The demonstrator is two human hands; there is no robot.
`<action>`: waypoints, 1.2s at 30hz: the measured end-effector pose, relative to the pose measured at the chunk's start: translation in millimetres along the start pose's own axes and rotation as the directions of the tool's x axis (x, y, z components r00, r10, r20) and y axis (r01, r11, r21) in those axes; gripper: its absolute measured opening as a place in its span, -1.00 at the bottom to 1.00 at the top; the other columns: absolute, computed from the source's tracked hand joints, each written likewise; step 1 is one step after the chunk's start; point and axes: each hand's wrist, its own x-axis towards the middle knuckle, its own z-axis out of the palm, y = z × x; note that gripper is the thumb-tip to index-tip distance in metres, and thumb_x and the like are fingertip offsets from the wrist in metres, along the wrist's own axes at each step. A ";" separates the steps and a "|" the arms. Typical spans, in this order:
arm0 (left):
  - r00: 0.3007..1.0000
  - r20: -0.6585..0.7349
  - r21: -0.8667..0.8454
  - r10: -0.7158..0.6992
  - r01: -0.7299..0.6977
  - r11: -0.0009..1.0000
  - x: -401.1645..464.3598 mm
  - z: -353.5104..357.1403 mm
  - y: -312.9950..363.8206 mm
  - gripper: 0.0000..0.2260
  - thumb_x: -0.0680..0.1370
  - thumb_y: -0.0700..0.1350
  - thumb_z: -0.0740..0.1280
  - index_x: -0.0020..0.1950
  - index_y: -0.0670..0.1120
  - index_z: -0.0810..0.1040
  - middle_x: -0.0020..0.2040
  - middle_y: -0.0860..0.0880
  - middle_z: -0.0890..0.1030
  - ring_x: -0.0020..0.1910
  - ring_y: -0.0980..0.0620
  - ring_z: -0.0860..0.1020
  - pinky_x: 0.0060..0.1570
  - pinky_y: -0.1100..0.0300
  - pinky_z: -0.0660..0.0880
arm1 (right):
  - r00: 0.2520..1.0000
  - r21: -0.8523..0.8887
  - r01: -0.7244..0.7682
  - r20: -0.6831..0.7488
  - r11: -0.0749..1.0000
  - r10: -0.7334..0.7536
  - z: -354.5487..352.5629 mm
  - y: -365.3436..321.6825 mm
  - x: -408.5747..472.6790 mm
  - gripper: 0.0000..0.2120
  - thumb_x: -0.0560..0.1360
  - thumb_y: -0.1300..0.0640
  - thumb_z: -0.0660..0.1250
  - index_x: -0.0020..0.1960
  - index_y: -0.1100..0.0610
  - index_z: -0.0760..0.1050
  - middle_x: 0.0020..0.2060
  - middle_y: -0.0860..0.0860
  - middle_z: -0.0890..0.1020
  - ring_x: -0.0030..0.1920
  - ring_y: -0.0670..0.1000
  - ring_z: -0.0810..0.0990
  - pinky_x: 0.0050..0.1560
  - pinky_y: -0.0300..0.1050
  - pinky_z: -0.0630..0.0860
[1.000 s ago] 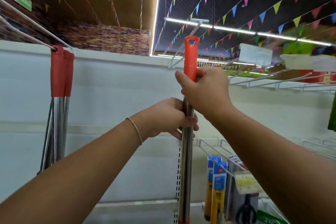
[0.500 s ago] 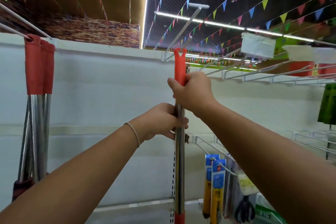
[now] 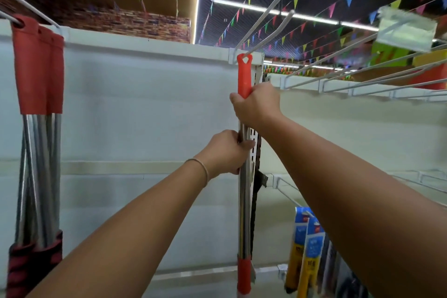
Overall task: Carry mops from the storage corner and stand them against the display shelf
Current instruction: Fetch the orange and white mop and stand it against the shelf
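Fingers of your right hand (image 3: 256, 104) wrap the mop (image 3: 244, 176) at its orange grip; your left hand (image 3: 227, 152) clamps the steel pole just below, upright against the display shelf (image 3: 145, 104).

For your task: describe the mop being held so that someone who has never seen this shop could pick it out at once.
Find the white display shelf and its slotted upright in the middle. The mop stands before that upright, with a steel pole and an orange grip. Unlike the other mops bunched at the far left, it stands alone, held by the left hand and right hand.
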 end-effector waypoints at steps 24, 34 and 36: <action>0.999 -0.030 -0.071 -0.040 0.038 0.997 39.0 -1.4 -27.4 -0.76 0.64 0.03 0.23 -0.01 -0.14 0.48 -0.23 -0.11 0.53 -0.27 -0.10 0.58 -0.14 0.00 0.66 | 0.999 -0.027 -0.044 0.010 0.999 0.045 34.8 12.0 30.1 -0.63 0.56 -0.07 0.36 0.14 0.23 0.51 -0.05 0.12 0.65 -0.12 0.10 0.68 -0.06 -0.04 0.65; 1.000 -0.028 0.518 -0.011 0.024 0.855 -11.5 10.0 -13.2 -0.79 0.61 -0.18 0.18 0.20 -0.22 0.46 0.06 -0.16 0.57 0.01 -0.14 0.55 -0.07 0.12 0.48 | 0.985 -0.118 -0.028 0.168 0.993 0.048 21.0 5.4 -15.0 -0.71 0.65 0.13 0.21 0.35 0.19 0.43 0.19 0.11 0.57 0.10 0.12 0.59 -0.19 -0.13 0.40; 0.998 0.022 0.542 -0.065 0.042 0.840 -36.8 13.0 -28.5 -0.73 0.62 -0.11 0.21 0.27 -0.20 0.46 0.16 -0.17 0.56 0.12 -0.15 0.54 0.06 0.08 0.49 | 0.993 -0.136 -0.014 0.117 0.991 0.030 24.7 11.4 -15.7 -0.69 0.66 0.12 0.22 0.34 0.24 0.37 0.16 0.13 0.58 0.10 0.14 0.60 -0.14 -0.07 0.49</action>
